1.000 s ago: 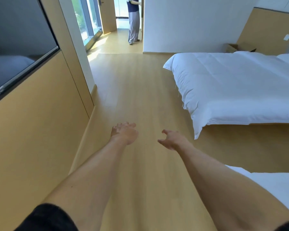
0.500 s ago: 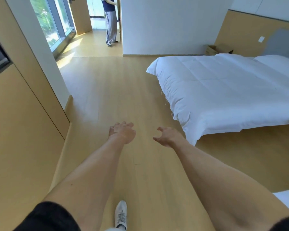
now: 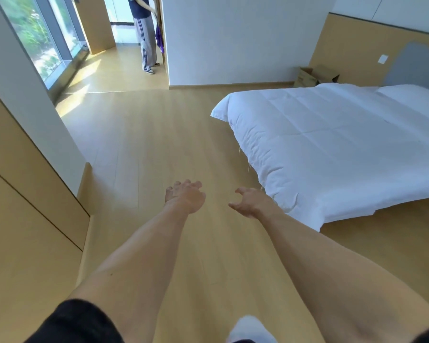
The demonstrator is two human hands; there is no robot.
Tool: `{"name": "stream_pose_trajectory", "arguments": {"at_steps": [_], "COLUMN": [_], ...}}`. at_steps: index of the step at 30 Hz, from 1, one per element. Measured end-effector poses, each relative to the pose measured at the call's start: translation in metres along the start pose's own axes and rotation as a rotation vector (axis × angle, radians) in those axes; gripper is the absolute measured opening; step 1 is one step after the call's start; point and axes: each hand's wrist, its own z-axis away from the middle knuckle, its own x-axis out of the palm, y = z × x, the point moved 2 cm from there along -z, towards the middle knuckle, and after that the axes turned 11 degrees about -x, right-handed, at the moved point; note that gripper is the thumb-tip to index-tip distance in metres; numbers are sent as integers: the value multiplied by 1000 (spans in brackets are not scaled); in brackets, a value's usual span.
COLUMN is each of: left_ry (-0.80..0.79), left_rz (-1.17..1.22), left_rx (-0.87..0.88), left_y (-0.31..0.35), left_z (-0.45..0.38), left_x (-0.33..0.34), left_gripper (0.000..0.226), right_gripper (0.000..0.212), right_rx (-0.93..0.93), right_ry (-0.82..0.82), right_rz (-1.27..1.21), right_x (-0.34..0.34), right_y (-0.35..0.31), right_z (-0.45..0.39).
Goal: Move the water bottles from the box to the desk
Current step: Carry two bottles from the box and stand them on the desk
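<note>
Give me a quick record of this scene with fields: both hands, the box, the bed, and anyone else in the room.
left hand: empty, fingers spread, held out over the light wooden floor
right hand: empty, fingers curled open
brown cardboard box: open, on the floor at the far wall beyond the bed
white-quilted bed: to the right
water bottles: none visible
other person: standing in the far doorway

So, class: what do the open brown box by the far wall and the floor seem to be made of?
Open brown box: probably matte cardboard, judging by its tan colour and raised flaps. Light floor: wood or wood-look laminate, going by long plank seams and faint grain, with a low sheen where sunlight reflects.
</note>
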Motion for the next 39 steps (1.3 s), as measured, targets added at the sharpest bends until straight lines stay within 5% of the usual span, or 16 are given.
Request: {"name": "stream_pose_trajectory", "arguments": {"at_steps": [25,39], "left_ry": [-31,-39], "left_rz": [89,78], "left_rx": [-220,-155], "left_y": [33,7], "left_z": [-376,-593], "left_x": [-116,-168], "left_gripper": [48,48], "right_gripper": [67,67], "right_rx": [-173,-107], "right_ry": [-78,-62], "right_rz": [53,41], "right_x": [-147,-190], "right_y": [-6,-42], "right_z": [-419,-625]}}
